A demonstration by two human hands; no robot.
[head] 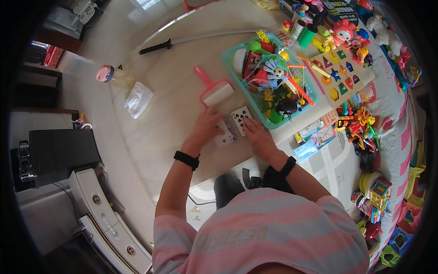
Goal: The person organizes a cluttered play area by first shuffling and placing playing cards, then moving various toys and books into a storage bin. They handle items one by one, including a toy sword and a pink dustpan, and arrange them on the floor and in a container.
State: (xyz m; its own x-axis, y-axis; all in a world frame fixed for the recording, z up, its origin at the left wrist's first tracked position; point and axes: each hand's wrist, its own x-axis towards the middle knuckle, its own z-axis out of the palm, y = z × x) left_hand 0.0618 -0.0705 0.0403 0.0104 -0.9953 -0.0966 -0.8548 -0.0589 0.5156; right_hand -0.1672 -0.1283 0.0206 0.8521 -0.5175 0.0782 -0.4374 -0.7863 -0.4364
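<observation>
Two groups of playing cards lie face up side by side on the pale table. My right hand (258, 137) has its fingertips on the face and right side of a spade card (238, 114); whether it grips the card is not plain. Left of that lies another spade card (224, 138), partly over a darker patterned piece (232, 129). My left hand (207, 126) is at this card's upper left, fingers curled down, and hides its upper part. What the left fingertips hold cannot be seen. Both wrists wear black bands.
Just beyond the hands lies a pink-handled paint roller (217, 90). A turquoise basket (261, 118) full of toys stands right of the cards. A toy sword (155, 47), a pink-lidded bottle (105, 73), a tissue pack (138, 100) and a wooden shape puzzle (359, 82) share the table.
</observation>
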